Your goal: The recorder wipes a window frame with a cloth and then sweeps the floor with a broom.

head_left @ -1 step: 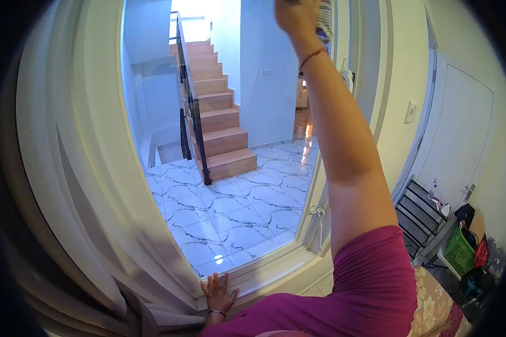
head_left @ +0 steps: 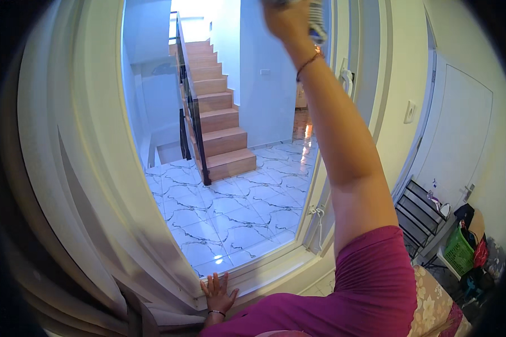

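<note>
My right hand (head_left: 289,22) is raised at the top edge of the view, partly cut off, in front of the window glass (head_left: 267,101). Its fingers are closed around a striped white and blue cloth (head_left: 317,22) that sticks out on the right side; much of the cloth is hidden or out of view. Low down, my left hand (head_left: 219,296) lies with fingers spread on the bottom of the pale window frame (head_left: 253,278). That hand holds nothing.
Grey-beige curtains (head_left: 67,224) hang at the left. A white window handle (head_left: 347,81) and a white cord (head_left: 320,227) are by the right frame. Through the glass are wooden stairs (head_left: 222,137) and a marbled floor (head_left: 230,219). A black rack (head_left: 419,216) and green basket (head_left: 460,253) stand right.
My right hand has shifted slightly to the left with the cloth, and its forearm has tilted with it. My left hand rests in the same spot.
</note>
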`<move>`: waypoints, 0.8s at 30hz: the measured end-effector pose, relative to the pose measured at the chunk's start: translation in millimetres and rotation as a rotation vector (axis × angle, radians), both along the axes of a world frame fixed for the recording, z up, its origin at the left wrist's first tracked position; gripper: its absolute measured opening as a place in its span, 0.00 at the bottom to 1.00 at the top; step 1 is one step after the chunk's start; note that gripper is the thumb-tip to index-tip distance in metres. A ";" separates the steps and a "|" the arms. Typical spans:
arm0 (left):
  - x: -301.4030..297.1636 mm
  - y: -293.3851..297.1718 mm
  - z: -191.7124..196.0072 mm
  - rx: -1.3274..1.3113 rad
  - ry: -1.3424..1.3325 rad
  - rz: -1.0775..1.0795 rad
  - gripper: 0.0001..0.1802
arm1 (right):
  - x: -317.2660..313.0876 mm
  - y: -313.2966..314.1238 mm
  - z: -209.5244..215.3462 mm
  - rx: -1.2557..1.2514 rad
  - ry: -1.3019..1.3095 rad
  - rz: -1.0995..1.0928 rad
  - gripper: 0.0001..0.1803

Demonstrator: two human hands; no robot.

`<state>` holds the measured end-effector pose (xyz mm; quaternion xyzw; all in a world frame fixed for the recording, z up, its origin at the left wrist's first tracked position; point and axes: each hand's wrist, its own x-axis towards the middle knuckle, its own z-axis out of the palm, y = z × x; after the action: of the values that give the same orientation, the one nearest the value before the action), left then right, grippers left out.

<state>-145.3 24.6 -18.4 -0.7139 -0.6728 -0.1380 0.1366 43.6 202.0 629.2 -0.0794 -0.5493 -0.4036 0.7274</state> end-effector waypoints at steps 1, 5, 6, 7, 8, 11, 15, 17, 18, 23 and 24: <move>-1.3 -0.7 -2.2 -0.003 -0.024 -0.003 0.40 | -13.1 2.7 -16.6 -0.700 -0.200 0.061 0.18; -2.7 -2.3 -1.3 -0.041 -0.042 0.014 0.40 | -71.6 -35.1 -108.5 -0.057 -0.847 -0.229 0.32; -2.6 -2.7 -0.2 -0.040 -0.040 0.010 0.40 | -70.7 -48.5 -111.6 0.034 -1.014 -0.452 0.32; -2.4 -1.4 1.0 -0.033 -0.078 -0.016 0.40 | -65.4 -48.1 -106.0 0.030 -1.009 -0.460 0.32; -3.1 -2.7 2.1 -0.027 -0.117 -0.031 0.40 | -59.3 -43.3 -94.0 0.043 -0.930 -0.364 0.28; -3.0 -4.1 -2.8 0.023 -0.024 -0.011 0.40 | -20.4 -2.1 -37.3 -0.117 -0.658 -0.292 0.23; -1.7 0.9 -1.5 -0.019 -0.096 -0.057 0.40 | 45.0 8.9 22.4 -0.040 -0.115 -0.406 0.09; -1.3 2.2 -3.6 -0.027 -0.109 -0.048 0.40 | 45.7 10.6 21.2 0.146 -0.102 -0.225 0.09; -0.7 2.1 -3.5 -0.029 -0.105 -0.051 0.40 | 39.6 15.2 19.0 0.061 -0.063 -0.116 0.10; -2.6 -2.2 0.6 -0.004 -0.029 -0.016 0.40 | -52.1 -16.3 -86.2 -0.326 -0.639 -0.121 0.31; -2.4 -4.3 -0.8 -0.007 -0.033 -0.007 0.40 | -65.3 -36.8 -108.4 -0.019 -0.860 -0.305 0.32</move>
<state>-147.7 20.3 -19.2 -0.7143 -0.6729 -0.1478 0.1227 -21.8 165.2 520.8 0.0087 -0.7871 -0.4972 0.3649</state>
